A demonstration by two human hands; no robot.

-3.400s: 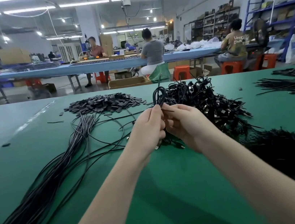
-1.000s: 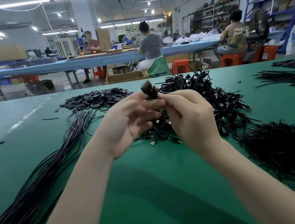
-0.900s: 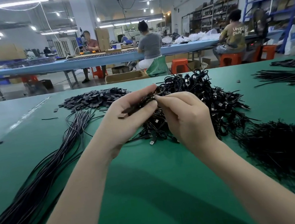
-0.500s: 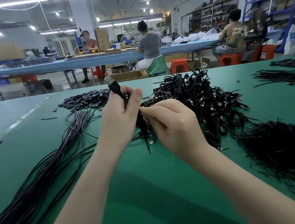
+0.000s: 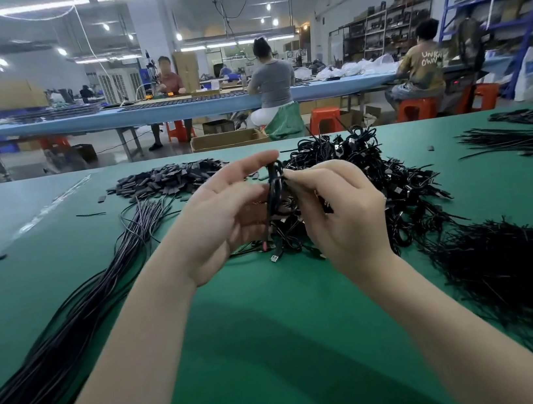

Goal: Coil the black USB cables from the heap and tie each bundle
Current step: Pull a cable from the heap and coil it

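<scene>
Your left hand and right hand pinching a coiled black USB cable between them, holding it upright above the green surface, the tied bundles heap lying just behind, loose cables trailing at your left.

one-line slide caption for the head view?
Both hands, left hand and right hand, pinch a coiled black USB cable above the green table, in front of the finished bundles.
</scene>
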